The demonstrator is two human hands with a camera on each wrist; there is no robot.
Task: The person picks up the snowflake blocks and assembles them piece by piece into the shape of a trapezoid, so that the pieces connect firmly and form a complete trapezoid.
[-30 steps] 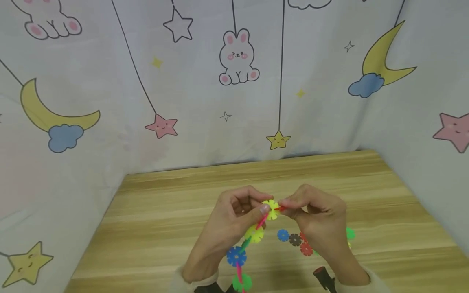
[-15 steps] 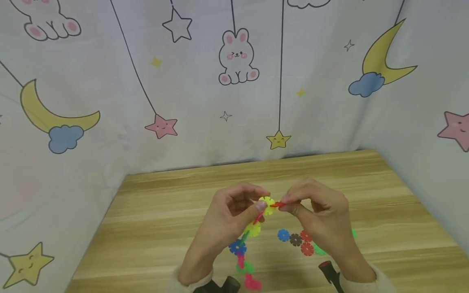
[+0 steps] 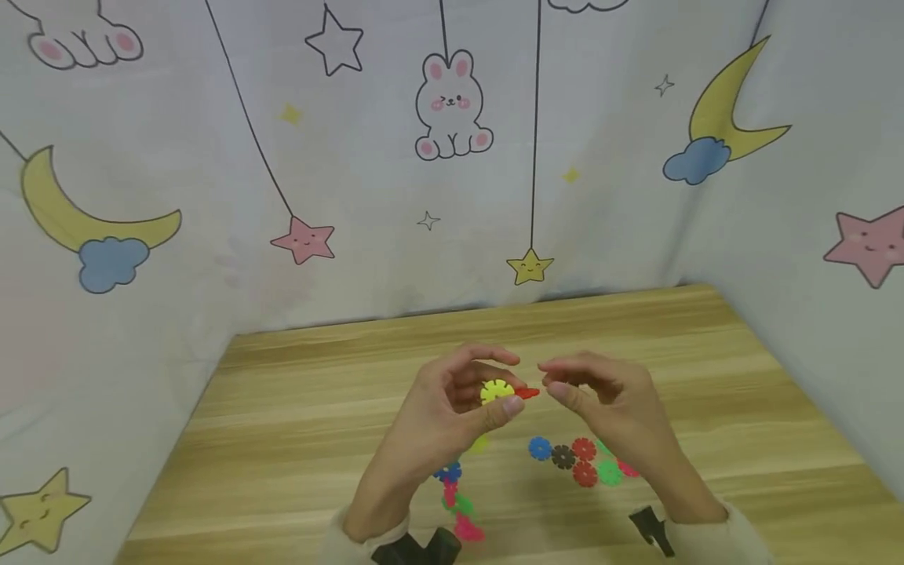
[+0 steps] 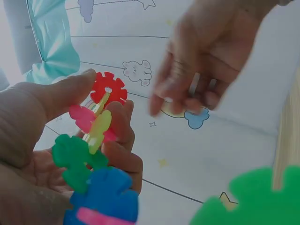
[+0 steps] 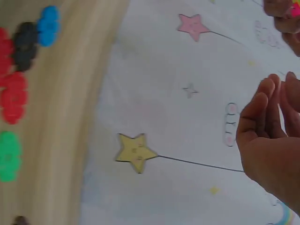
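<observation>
My left hand [image 3: 452, 400] pinches the top of a chain of notched plastic snowflake discs between thumb and fingers. At that end a red disc [image 4: 108, 88] is slotted into a yellow disc [image 3: 497, 391]. Below hang more linked pieces, among them a blue disc [image 3: 448, 472], a green disc [image 3: 462, 504] and a pink disc [image 3: 468, 529]. Part of the chain is hidden behind the left hand and wrist. My right hand [image 3: 617, 400] is just right of the red disc, apart from it, its fingers bent loosely with nothing between them.
Loose discs lie on the wooden table [image 3: 318, 439] under the right hand: a blue disc [image 3: 540, 448], a dark disc [image 3: 563, 457], red ones [image 3: 585, 474] and a green one [image 3: 609, 472], among others. A printed white curtain [image 3: 381, 173] surrounds the table's back and sides.
The right hand has let go of the red disc and drawn slightly away, its fingers loosening. The red disc stays on the chain's end, in the left hand, whose thumb now lies by it.
</observation>
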